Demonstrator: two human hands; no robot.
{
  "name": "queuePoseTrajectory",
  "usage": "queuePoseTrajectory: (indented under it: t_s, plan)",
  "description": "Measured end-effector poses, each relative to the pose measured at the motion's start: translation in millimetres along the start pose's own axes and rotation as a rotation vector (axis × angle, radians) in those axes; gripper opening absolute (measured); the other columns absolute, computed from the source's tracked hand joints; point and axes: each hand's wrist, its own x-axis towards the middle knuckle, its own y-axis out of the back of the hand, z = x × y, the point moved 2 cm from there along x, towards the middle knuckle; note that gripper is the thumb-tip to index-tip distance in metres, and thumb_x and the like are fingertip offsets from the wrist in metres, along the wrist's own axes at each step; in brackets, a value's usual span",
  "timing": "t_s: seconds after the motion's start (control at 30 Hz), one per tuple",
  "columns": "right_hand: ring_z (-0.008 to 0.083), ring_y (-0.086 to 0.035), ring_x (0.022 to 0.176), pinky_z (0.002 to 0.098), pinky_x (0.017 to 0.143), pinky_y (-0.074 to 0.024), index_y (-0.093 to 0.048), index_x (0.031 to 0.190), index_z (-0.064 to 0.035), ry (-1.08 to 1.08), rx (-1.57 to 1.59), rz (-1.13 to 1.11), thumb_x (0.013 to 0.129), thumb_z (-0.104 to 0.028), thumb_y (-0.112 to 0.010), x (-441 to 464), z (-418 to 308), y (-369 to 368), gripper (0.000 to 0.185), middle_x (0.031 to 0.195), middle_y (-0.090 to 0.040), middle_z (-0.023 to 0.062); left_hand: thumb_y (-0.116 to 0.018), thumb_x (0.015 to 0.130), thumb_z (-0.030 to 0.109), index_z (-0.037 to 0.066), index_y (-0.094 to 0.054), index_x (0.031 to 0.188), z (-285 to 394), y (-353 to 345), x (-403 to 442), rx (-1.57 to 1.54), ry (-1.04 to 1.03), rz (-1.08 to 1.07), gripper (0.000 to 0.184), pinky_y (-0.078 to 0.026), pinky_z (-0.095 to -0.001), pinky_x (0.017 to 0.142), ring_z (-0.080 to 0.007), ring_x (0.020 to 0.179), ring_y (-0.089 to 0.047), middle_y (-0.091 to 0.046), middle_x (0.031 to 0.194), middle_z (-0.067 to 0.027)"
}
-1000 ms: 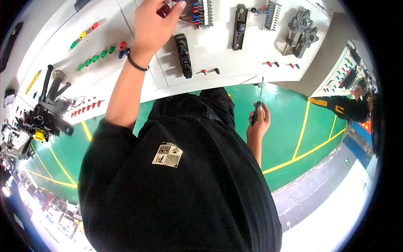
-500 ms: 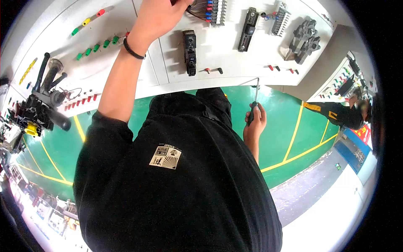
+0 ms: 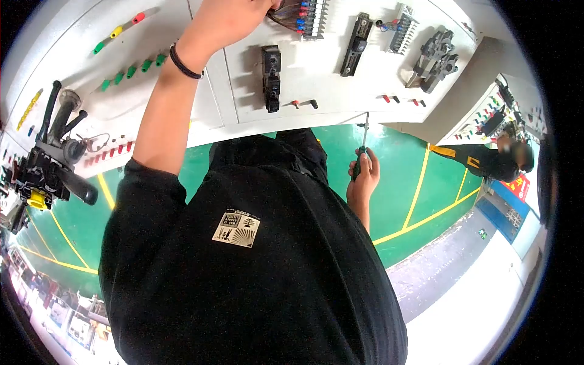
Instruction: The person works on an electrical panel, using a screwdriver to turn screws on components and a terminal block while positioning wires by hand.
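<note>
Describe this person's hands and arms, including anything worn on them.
The left hand and right hand are gloveless. A thin, dark band circles the left wrist; none shows on the right. The left arm's black sleeve ends near the elbow.

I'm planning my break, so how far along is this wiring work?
Done, by the look of it: several wires with red and blue ends meet the near part of the terminal strip. In hand: the right hand holds a screwdriver away from the strip; the left hand is by the wires, fingertips cut off. Left: perhaps more fastening, but the strip's far end is out of view.
</note>
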Motion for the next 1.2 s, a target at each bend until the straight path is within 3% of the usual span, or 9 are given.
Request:
queuePoseTrajectory:
  t_s: [0.27,0.4,0.47,0.7,0.8,0.87,1.2]
  plan:
    - [0.0129,-0.058,0.068,0.0259,0.053,-0.0424,-0.055,0.126,0.0024,-0.014,-0.039,0.033,0.098,-0.011,-0.058,-2,0,0,0.031,0.102,-0.067,0.0118,-0.065,0.093,0.009,-0.006,-0.068,0.094,4,-7,-2,-0.095,-0.017,0.071,0.015,-0.049,-0.0266,0.062,-0.0138,0.066,-0.061,-0.066,0.076,-0.0115]
    - [0.0132,-0.059,0.07,0.0267,0.055,-0.0433,-0.054,0.127,0.0021,-0.023,-0.01,0.018,0.098,-0.011,-0.058,-5,-2,-3,0.033,0.103,-0.067,0.0119,-0.067,0.092,0.009,-0.005,-0.067,0.105,2,1,-5,0.101,-0.103,0.037,0.019,-0.05,-0.027,0.063,-0.0133,0.067,-0.061,-0.068,0.08,-0.0104]
    - [0.0134,-0.059,0.07,0.0264,0.054,-0.0438,-0.053,0.128,0.0019,-0.02,-0.008,0.018,0.098,-0.011,-0.058,-4,1,-2,0.033,0.103,-0.067,0.0126,-0.065,0.094,0.008,-0.005,-0.065,0.104,6,3,-11,0.009,0.036,-0.014,0.016,-0.049,-0.0265,0.06,-0.0121,0.064,-0.06,-0.066,0.078,-0.008]
    - [0.0137,-0.06,0.07,0.0255,0.053,-0.0446,-0.053,0.127,0.0021,-0.016,0.004,0.009,0.098,-0.009,-0.059,-1,3,1,0.032,0.105,-0.068,0.0137,-0.061,0.096,0.007,-0.003,-0.061,0.092,8,1,-8,-0.116,-0.002,0.046,0.01,-0.046,-0.025,0.055,-0.0096,0.06,-0.056,-0.062,0.074,-0.0056]
    - [0.0137,-0.06,0.07,0.0257,0.053,-0.0447,-0.053,0.127,0.002,-0.011,-0.001,0.009,0.098,-0.009,-0.059,-2,5,1,0.032,0.104,-0.068,0.0133,-0.062,0.094,0.007,-0.002,-0.063,0.093,7,1,-6,-0.009,0.024,0.016,0.009,-0.047,-0.0274,0.057,-0.0151,0.06,-0.058,-0.064,0.075,-0.0095]
    - [0.0137,-0.06,0.07,0.0258,0.054,-0.0448,-0.053,0.127,0.0018,-0.011,-0.008,0.009,0.097,-0.009,-0.059,-3,4,0,0.032,0.104,-0.068,0.013,-0.064,0.091,0.007,-0.002,-0.065,0.094,8,2,-4,0.162,-0.185,0.079,0.009,-0.048,-0.0311,0.061,-0.0241,0.065,-0.061,-0.065,0.078,-0.0146]
    - [0.0124,-0.058,0.07,0.0245,0.056,-0.0436,-0.053,0.128,-0.0007,-0.035,0.003,0.005,0.098,-0.01,-0.058,-4,4,-5,0.032,0.103,-0.067,0.0114,-0.065,0.087,0.007,-0.001,-0.066,0.092,8,0,3,0.294,-0.354,0.036,0.009,-0.05,-0.0373,0.065,-0.0338,0.073,-0.062,-0.066,0.083,-0.0174]
